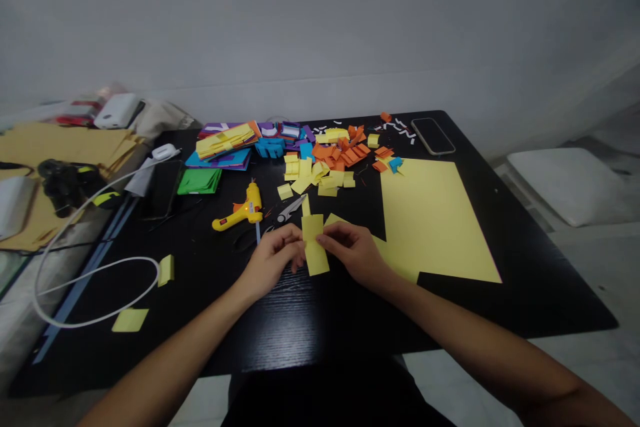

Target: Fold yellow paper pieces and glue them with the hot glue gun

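Note:
A narrow yellow paper strip [315, 245] is held upright between both hands over the black table [310, 320]. My left hand [274, 258] pinches the strip's left edge with closed fingers. On the strip's right edge my right hand [354, 250] pinches it too. Just behind the hands lie scissors [289, 211] and a yellow glue gun [241, 211]. A large yellow paper sheet [436, 217] lies flat to the right of my right hand.
Folded yellow, orange and blue paper pieces [330, 153] and stacked coloured sheets [225, 147] fill the table's far middle. A phone [433, 135] lies far right. A white cable [95, 280], two yellow scraps [131, 319] and a dark tablet [163, 188] lie left.

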A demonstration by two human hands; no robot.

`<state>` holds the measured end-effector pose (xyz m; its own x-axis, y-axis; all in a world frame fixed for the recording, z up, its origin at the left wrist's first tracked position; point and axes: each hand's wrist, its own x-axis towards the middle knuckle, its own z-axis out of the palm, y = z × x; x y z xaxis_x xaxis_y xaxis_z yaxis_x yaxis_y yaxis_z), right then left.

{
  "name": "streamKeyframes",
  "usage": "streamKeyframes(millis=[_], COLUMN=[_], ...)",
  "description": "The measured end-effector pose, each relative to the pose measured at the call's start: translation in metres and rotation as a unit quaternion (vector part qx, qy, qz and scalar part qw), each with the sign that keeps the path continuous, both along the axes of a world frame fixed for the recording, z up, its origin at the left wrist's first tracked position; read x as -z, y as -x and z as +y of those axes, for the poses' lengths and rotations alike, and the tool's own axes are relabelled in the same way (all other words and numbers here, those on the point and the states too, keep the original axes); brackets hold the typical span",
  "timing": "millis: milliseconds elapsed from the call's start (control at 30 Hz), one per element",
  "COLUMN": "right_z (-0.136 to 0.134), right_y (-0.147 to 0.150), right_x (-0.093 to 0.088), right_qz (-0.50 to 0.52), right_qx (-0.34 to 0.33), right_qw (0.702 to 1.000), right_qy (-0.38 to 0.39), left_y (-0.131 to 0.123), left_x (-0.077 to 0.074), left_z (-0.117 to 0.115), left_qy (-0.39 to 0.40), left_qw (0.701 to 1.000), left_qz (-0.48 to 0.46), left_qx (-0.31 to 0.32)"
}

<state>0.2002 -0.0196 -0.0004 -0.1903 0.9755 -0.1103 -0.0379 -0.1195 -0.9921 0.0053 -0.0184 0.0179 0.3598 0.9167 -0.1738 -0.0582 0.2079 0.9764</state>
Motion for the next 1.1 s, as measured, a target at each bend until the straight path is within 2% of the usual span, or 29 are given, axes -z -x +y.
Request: streamKeyframes(millis=[233, 433, 1100], right_z=[-0.0047, -0.0062, -0.0079], right_y=[0.0023, 0.0032, 0.0033], right_x=[0.0036, -0.0003, 0.0005], right_qz=[0.038, 0.048, 0.026], right_qx=[-0.010, 0.000, 0.013], right_qw=[0.999, 0.999, 0.999], right_qy=[-0.003, 0.006, -0.021], left_y=[-0.0038, -0.0035, -0.0059], left_x=[-0.0015, -0.0006, -0.0023], left_z=[-0.0025, -0.0044, -0.0065], left_qy=[-0.040, -0.035, -0.024], left_qw=[0.997, 0.995, 0.994], left_qz=[0.046, 0.064, 0.063], left_qx=[-0.042, -0.067, -0.090])
